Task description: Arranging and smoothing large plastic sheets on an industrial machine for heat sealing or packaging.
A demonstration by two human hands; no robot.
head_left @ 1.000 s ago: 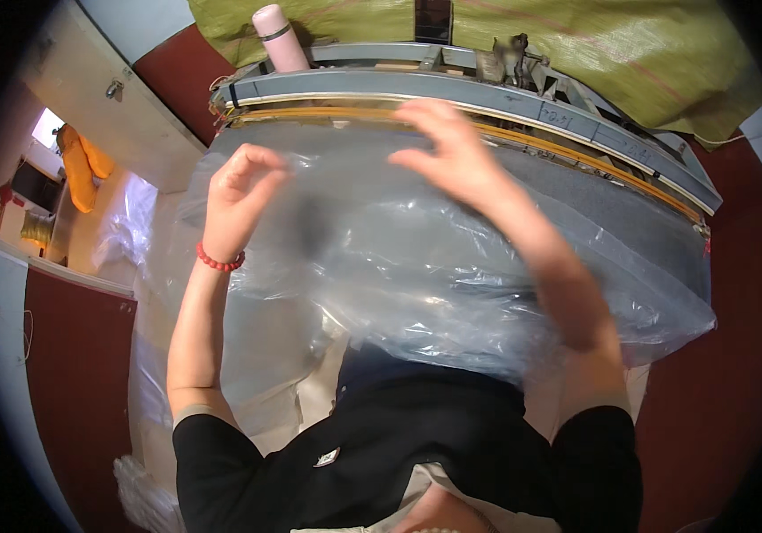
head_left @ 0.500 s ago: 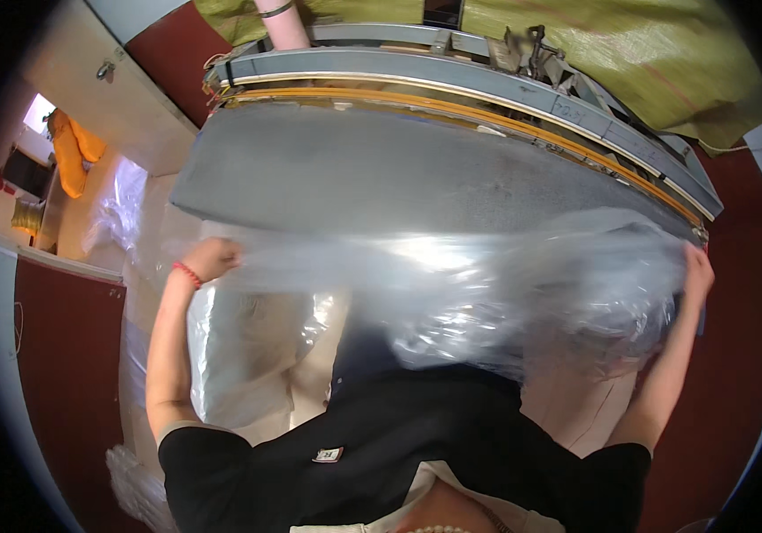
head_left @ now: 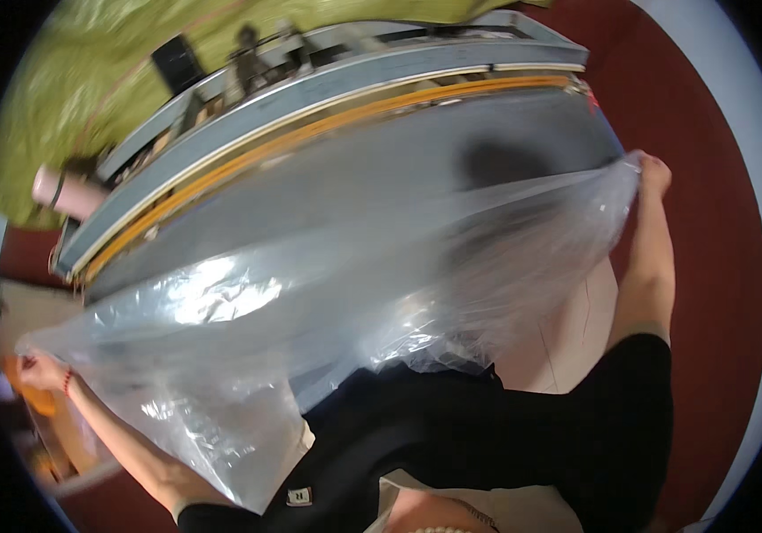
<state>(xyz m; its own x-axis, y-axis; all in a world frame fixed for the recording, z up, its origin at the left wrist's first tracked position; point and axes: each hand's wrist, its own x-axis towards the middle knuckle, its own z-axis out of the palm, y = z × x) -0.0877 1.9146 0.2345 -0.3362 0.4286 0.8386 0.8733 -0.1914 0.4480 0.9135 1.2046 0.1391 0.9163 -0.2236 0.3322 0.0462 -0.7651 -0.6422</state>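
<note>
A grey table lies beyond both grips. A clear plastic sheet stretches between them over its near edge. The right hand pinches one corner, the left hand the opposite corner, arms wide apart.

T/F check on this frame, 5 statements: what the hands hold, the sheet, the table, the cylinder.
1. Both hands hold a clear plastic sheet. True: left hand and right hand grip opposite ends.
2. The sheet lies folded flat. False: it is stretched wide between the hands.
3. A grey table with an orange edge strip lies beyond the sheet. True.
4. The left wrist is bare. False: it wears a red band.
5. A pink cylinder stands by the right hand. False: it is at the table's left end.
</note>
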